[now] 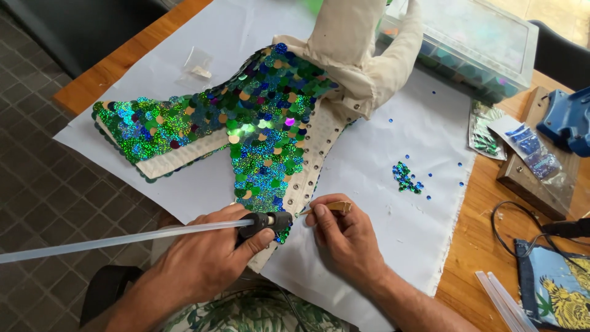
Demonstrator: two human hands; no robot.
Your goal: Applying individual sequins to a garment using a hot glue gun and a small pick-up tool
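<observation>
A cream fabric shape partly covered in green, blue and gold sequins lies on white paper. My left hand grips a black glue gun with a long clear glue stick sticking out to the left; its nozzle points at the lower edge of the sequinned panel. My right hand pinches a small wooden stick beside the nozzle, its tip at the fabric's edge.
A small pile of loose sequins lies on the paper to the right. A clear plastic box stands at the back. Sequin bags, a blue tool, a black cable and spare glue sticks lie on the wooden table.
</observation>
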